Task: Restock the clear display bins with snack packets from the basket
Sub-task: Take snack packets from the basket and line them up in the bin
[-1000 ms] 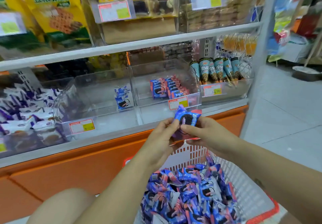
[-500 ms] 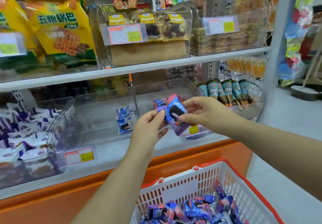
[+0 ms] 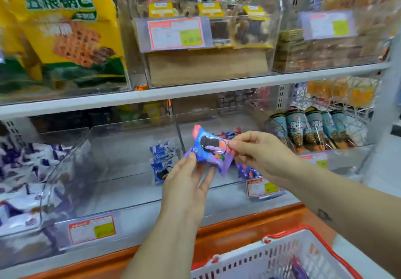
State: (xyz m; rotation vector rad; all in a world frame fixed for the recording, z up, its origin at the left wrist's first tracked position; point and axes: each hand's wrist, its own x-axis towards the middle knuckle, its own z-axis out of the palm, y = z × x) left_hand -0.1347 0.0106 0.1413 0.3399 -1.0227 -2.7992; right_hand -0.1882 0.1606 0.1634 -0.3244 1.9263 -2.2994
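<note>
**Packet being held two-handed in front of its bin**

Snack packet (image 3: 209, 151), blue and purple with a pink end and a dark biscuit printed on it, is hanging in the air between both hands, clear of any shelf. The left hand (image 3: 186, 183) is pinching its lower left corner, thumb on top and fingers curled underneath. The right hand (image 3: 260, 155) is nipping the packet's right-hand edge between thumb and fingertips. Holding it by both ends is probably keeping the limp wrapper flat and face-up for display.

Just behind the grip, the clear bin (image 3: 219, 118) is standing nearly empty, with a few matching packets (image 3: 227, 134) peeking over the right hand. That makes it the likely destination, so the packet seems to be waiting at the bin's mouth. Left of the grip, a neighbouring bin (image 3: 121, 148) is holding a short row of blue packets (image 3: 161, 161). Right of the grip, wrapped cones (image 3: 314, 126) are leaning in their own bin. Below and nearer the person, the basket (image 3: 282, 255) is sitting within easy reach.
</note>
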